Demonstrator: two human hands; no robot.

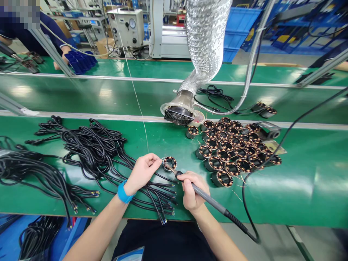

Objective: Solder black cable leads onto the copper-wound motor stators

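My right hand is wrapped round the grey handle of a soldering iron. The iron's tip reaches the rim of a motor stator with copper windings, which stands on the green bench. On the stator's left side, the thumb and finger of my left hand are pinched together close to its rim. A thin solder wire hangs from above and runs down to that hand; its end at my fingertips is too small to make out clearly. A blue band is on my left wrist.
Black cables with stripped ends lie to the left and under my left hand. Several more stators are grouped at right. A fan-fitted extraction hood hangs behind. The iron's cord loops at right. Another person's hand is across the bench.
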